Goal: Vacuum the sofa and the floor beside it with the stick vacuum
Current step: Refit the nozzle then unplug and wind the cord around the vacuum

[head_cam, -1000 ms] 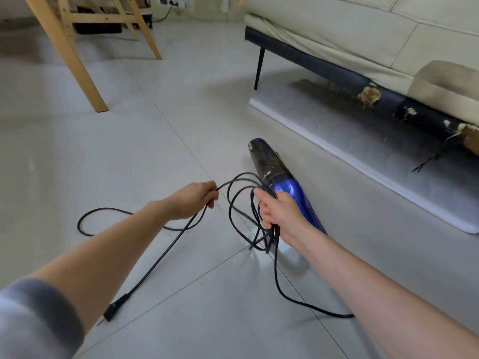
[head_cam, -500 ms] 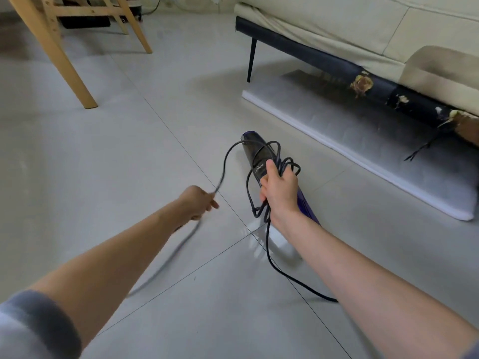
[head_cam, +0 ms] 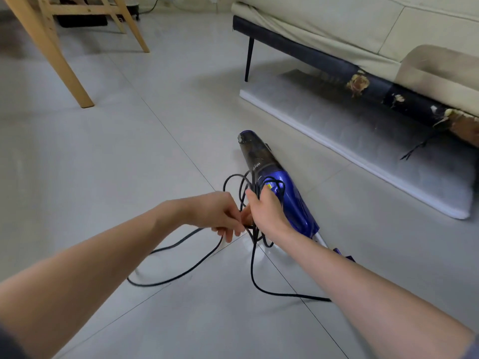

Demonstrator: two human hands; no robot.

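The left hand (head_cam: 220, 216), which 0.5 s ago was out to the left of the vacuum and apart from the other hand, has come in until it meets the right hand (head_cam: 264, 211); its fingers are curled and pinch the black power cord (head_cam: 181, 274) just beside the bundle of loops. The long strand that was lifted and blurred in the air then now trails from that pinch down to the tiled floor (head_cam: 129, 164) and curves back toward the person. The right hand keeps its place on the vacuum, fingers wrapped round several loops of cord gathered against the handle end of the blue body. The stick vacuum (head_cam: 282, 187) lies on the floor, its dark transparent dust cup pointing away from the person and its blue body running back under and to the right of the right hand, so the grip sits near the middle of the machine. 1 strand of cord leaves the bundle and runs along the floor under the right forearm. The sofa (head_cam: 350, 29) stands to the right, with a grey mat (head_cam: 363, 130) under its front edge, near the vacuum but not touching it. 2 wooden furniture legs (head_cam: 64, 71) stand far left.
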